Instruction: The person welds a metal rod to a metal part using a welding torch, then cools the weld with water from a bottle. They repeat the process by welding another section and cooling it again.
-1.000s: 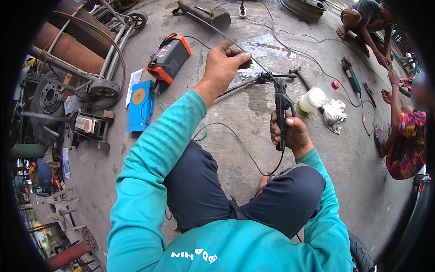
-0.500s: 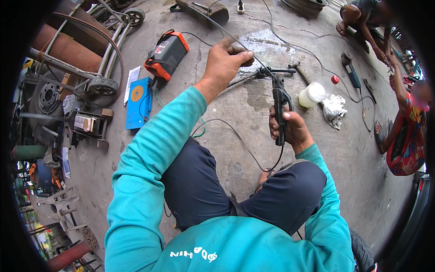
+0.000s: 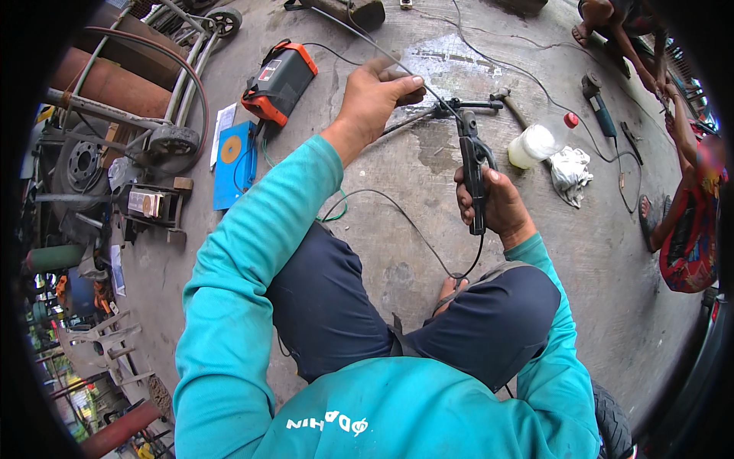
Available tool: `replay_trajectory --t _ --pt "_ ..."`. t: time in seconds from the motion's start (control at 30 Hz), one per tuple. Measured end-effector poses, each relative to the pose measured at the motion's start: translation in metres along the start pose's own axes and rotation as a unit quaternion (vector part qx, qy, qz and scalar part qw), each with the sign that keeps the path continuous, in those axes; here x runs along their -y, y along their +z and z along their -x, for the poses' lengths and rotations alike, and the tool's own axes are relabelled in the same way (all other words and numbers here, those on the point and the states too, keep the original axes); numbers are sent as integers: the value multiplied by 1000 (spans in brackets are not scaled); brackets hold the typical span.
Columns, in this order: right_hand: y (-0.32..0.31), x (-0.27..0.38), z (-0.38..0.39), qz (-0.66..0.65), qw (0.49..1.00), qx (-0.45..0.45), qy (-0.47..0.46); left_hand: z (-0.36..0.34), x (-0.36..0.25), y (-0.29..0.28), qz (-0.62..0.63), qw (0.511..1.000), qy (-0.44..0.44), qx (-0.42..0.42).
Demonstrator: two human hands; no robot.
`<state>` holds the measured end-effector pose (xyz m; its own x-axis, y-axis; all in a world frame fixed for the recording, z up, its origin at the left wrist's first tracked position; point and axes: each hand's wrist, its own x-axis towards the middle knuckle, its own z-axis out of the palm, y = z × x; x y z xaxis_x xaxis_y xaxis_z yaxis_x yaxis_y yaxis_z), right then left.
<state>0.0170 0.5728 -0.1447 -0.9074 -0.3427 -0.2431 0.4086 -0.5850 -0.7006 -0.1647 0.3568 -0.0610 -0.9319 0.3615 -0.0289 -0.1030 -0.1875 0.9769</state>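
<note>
My right hand [image 3: 505, 205] is wrapped around a black welding electrode holder [image 3: 472, 172], held upright in front of my knees, its cable trailing from the lower end. A long thin grey welding rod [image 3: 334, 19] slants from the holder's jaws toward the upper left. Thumb and fingers of my left hand [image 3: 371, 99] close around that rod partway along; part of the grip is hidden behind the hand. Just beyond the holder's jaws, a dark metal bar piece with a crossbar [image 3: 451, 109] lies on the concrete.
A black-and-orange welding machine [image 3: 279, 83] and a blue box [image 3: 235, 164] stand left. Rightward are a hammer [image 3: 514, 109], a plastic jar [image 3: 531, 147], a white rag [image 3: 570, 176] and an angle grinder [image 3: 599, 105]. Cables cross the floor [image 3: 612, 245]. Two people crouch at far right.
The electrode holder and my right hand have shifted slightly right and up toward the jar. My left hand stays on the rod. The whole view has moved a little.
</note>
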Motion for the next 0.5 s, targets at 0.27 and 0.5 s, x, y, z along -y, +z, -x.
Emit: replay_trajectory --t 0.27,0.5 --pt "-2 -1 6 -18 1000 -12 8 -4 7 2 11 999 -34 41" --pt "-5 -15 -4 17 1000 19 8 6 0 -19 -49 992 -86 74"
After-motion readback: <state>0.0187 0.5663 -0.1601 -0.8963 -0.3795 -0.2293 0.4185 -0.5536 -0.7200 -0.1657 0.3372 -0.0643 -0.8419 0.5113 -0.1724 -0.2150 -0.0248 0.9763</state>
